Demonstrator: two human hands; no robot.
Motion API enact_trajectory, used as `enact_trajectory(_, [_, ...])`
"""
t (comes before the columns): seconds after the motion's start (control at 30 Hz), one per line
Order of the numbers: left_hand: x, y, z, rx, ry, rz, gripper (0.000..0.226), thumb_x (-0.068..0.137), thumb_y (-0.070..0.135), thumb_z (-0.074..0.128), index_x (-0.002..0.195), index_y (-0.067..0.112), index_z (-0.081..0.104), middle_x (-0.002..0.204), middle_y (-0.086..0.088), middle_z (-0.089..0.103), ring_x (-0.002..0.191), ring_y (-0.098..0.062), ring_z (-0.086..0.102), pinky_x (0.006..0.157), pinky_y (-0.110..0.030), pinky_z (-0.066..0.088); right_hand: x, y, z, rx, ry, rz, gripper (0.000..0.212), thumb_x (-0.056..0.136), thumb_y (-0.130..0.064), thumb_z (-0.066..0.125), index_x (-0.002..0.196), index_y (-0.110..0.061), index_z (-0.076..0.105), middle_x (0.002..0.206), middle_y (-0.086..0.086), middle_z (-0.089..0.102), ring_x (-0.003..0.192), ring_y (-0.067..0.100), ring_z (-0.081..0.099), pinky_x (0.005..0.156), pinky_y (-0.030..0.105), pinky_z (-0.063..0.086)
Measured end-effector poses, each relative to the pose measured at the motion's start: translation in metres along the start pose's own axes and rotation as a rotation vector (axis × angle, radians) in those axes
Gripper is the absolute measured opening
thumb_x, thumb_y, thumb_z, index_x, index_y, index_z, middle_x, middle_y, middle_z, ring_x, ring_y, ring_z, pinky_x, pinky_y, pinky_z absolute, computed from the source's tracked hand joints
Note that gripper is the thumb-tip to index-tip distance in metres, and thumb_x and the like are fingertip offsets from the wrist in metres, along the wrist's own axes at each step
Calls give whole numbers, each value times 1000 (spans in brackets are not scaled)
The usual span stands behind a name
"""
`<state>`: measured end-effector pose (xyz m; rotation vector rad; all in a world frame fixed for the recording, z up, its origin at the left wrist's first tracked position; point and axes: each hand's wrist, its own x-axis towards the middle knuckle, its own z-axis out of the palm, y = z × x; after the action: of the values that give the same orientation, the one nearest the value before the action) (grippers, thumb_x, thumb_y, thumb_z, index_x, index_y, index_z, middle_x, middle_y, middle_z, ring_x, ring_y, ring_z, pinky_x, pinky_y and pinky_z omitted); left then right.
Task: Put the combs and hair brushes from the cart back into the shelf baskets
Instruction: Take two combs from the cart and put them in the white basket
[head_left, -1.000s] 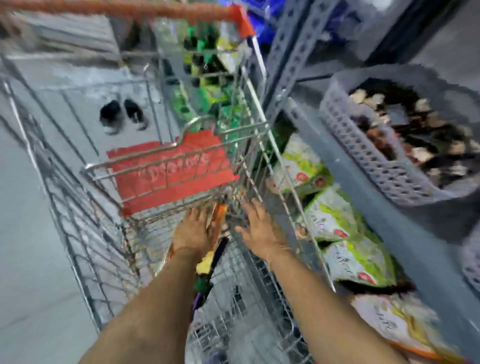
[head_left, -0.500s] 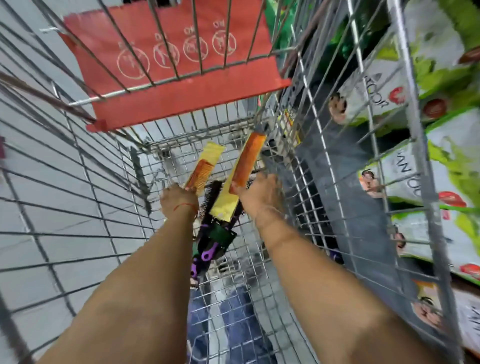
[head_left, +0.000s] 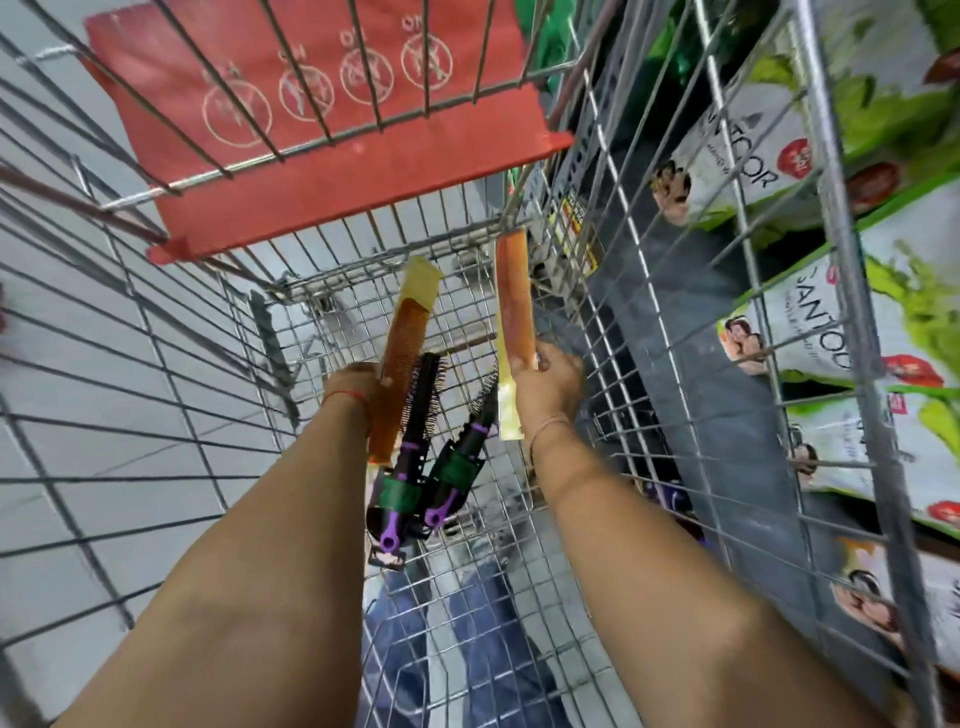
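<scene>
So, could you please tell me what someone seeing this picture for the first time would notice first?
Probably the two arms reaching down into the wire cart, each hand gripping an orange comb in a yellowish sleeve: the left hand holds the left comb and the right hand the right comb. Between them, two black and purple hair brushes hang by the left hand. The red child-seat flap fills the top.

Both hands, left (head_left: 358, 387) and right (head_left: 550, 387), extended, fingers closed.
</scene>
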<state>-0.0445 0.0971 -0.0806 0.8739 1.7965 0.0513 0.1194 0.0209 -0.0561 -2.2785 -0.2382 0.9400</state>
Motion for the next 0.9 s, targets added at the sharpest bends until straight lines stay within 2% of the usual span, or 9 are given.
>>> enact_trajectory(0.07, [-2,0,-4,-169,-69,-18,28,90,0,50,117,6,55,95,-13,77,84,-16,71,81,-26,58,-6,3,-4,100,-10,18,28,81,-9,65,108,-17,65,115,8,62,103,27,60,90,38,52])
enact_trajectory(0.13, [-16,3,-7,-265,-145,-41,20,91,0,48,95,18,55,42,10,67,52,-10,65,50,-18,53,-14,9,-10,160,-53,26,31,79,-1,65,108,-12,65,110,8,66,98,23,61,88,31,50])
enact_trajectory(0.17, [-23,4,-8,-302,-188,-48,22,90,-1,47,88,20,55,35,12,62,54,-13,59,50,-22,48,-19,13,-14,186,-76,40,33,78,3,65,109,-10,65,110,7,66,97,21,60,90,31,50])
enact_trajectory(0.3, [-55,13,-16,-281,-390,56,33,92,-7,37,79,16,57,65,-3,62,66,-18,55,61,-27,46,-41,19,-31,357,-95,125,38,74,13,64,110,1,62,116,15,65,102,24,60,97,37,48])
enact_trajectory(0.43, [-83,33,-18,-254,-413,119,32,95,-1,37,73,15,53,50,6,63,54,-13,56,52,-20,43,-63,2,-51,481,-51,94,37,69,17,66,105,10,62,109,29,66,86,26,63,83,35,52])
enact_trajectory(0.57, [-122,47,-28,-231,-505,193,33,94,0,37,71,17,52,46,3,61,57,-16,49,53,-23,38,-99,-16,-77,598,30,21,36,69,19,65,105,15,60,109,33,64,71,20,62,53,5,50])
enact_trajectory(0.67, [-160,50,-41,-211,-601,235,35,94,0,28,67,13,47,36,5,60,44,-17,53,44,-18,43,-133,-28,-100,711,113,-29,38,68,17,68,105,15,59,105,30,65,79,18,58,62,14,50])
enact_trajectory(0.8, [-222,59,-46,-106,-758,396,28,97,3,33,72,8,45,51,-3,55,39,-12,53,53,-18,38,-184,-38,-150,824,214,-89,18,70,16,67,81,2,63,68,2,69,64,10,62,65,23,49])
enact_trajectory(0.9, [-280,85,-35,-51,-909,503,28,97,0,33,75,10,48,52,-11,52,46,-17,52,53,-22,41,-215,-44,-206,931,309,-184,29,68,24,62,64,-5,57,37,-14,61,38,-6,55,51,14,48])
